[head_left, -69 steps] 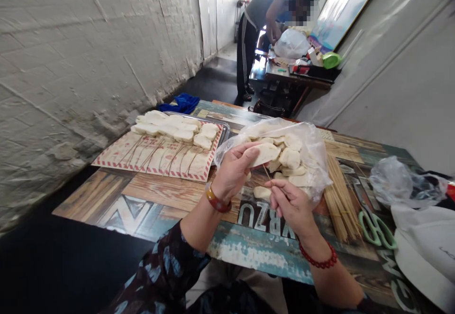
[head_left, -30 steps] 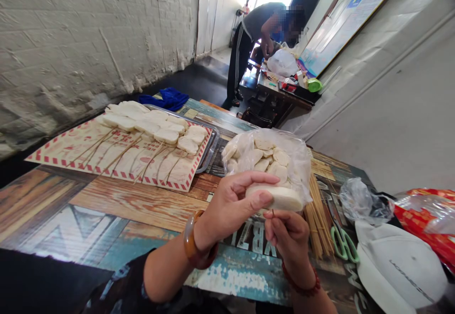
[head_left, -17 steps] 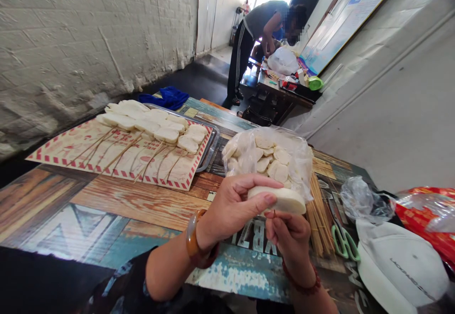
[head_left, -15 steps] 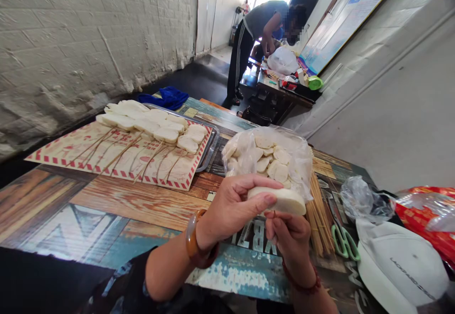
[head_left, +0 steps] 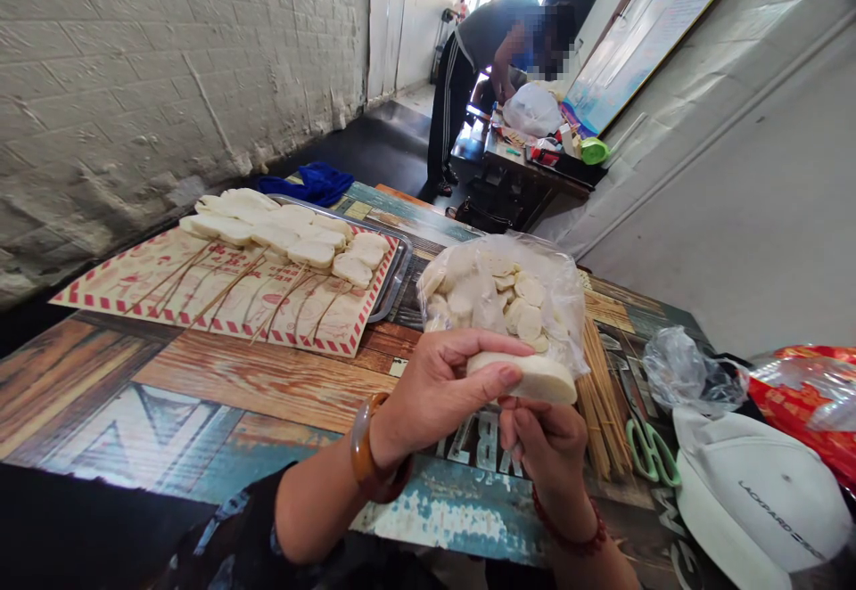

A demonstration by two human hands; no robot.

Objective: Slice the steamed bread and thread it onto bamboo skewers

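Note:
My left hand (head_left: 455, 381) is closed around a thick white bun slice (head_left: 535, 378), thumb in front and fingers along its far side. Just under the slice's near edge, my right hand (head_left: 548, 438) is closed in a pinch. A thin skewer is in that pinch, almost wholly hidden by the fingers. Beyond the hands lies a clear plastic bag (head_left: 448, 282) full of loose white slices (head_left: 528, 291). Bare bamboo skewers (head_left: 602, 412) lie in a bundle right of my right hand. Skewered slices (head_left: 314, 251) rest in rows on a printed paper sheet (head_left: 334, 327).
Under the paper sits a metal tray (head_left: 401, 274). Green-handled scissors (head_left: 648, 447), a white cap (head_left: 769, 492), a crumpled clear bag (head_left: 682, 372) and a red package (head_left: 809, 403) crowd the right side. A blue cloth (head_left: 311, 184) lies at the far edge. Another person (head_left: 468, 64) bends over a farther table.
My right fingers are slightly closer to the slice, and the bit of skewer seen before is now hidden. The left hand keeps the same grip.

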